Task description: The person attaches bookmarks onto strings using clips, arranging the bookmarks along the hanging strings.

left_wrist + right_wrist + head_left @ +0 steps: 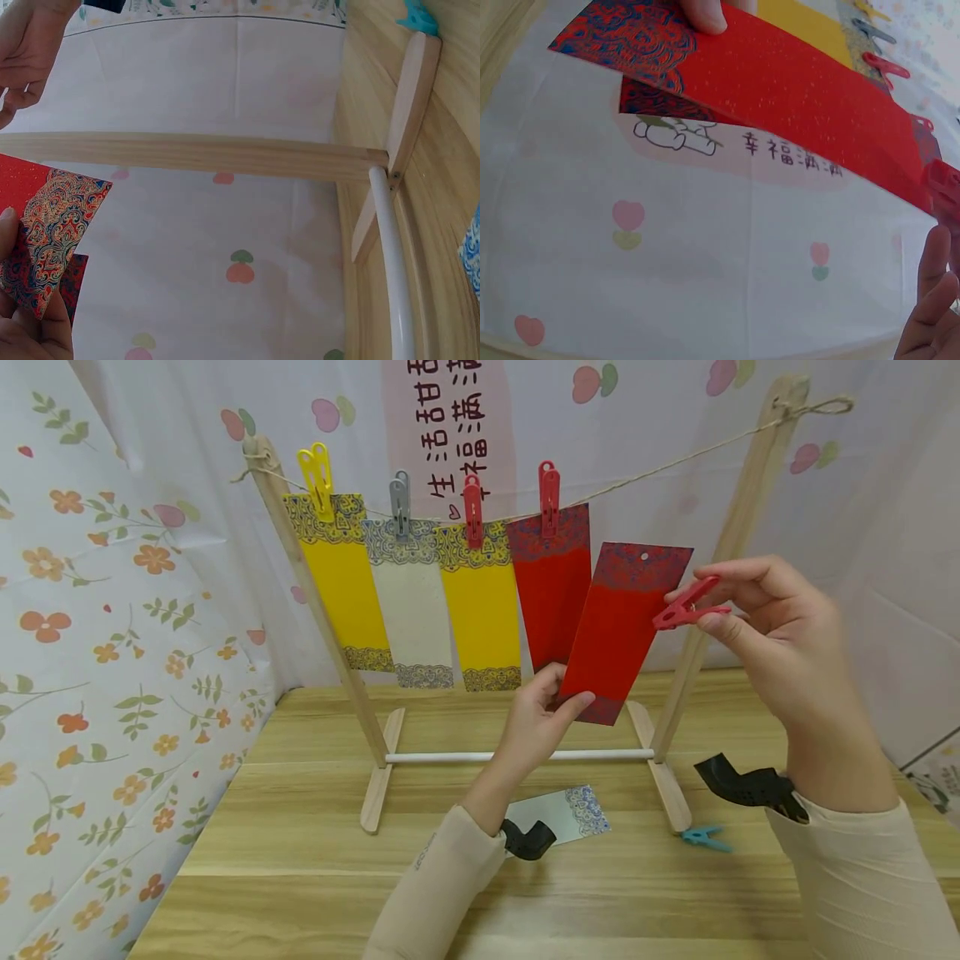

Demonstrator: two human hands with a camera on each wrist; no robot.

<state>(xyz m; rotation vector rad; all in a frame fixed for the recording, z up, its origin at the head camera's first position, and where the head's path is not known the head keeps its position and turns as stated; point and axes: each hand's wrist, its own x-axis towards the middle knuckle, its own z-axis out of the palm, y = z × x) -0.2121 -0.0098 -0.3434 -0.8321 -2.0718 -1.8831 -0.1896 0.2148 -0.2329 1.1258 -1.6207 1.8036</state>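
Note:
My left hand (pixel 534 714) pinches the lower end of a red card (pixel 617 631) with patterned ends, thumb in front. The card leans to the right, with a small hole near its top. My right hand (pixel 795 639) pinches a red clothespin (pixel 686 604) between thumb and fingers, its tip by the card's upper right edge. In the right wrist view the clothespin (pixel 946 184) overlaps the card's top corner. Just left, a second red card (pixel 551 597) hangs from a twine line (pixel 667 467) by a red clothespin (pixel 550 497), its lower part hidden behind the held card.
Left along the twine hang yellow (pixel 483 618), white (pixel 411 610) and yellow (pixel 341 593) cards, each clipped. A wooden stand (pixel 738 518) with a white crossbar (pixel 442 758) holds the line. A pale card (pixel 551 817), partly hidden, and a teal clothespin (pixel 705 837) lie on the table.

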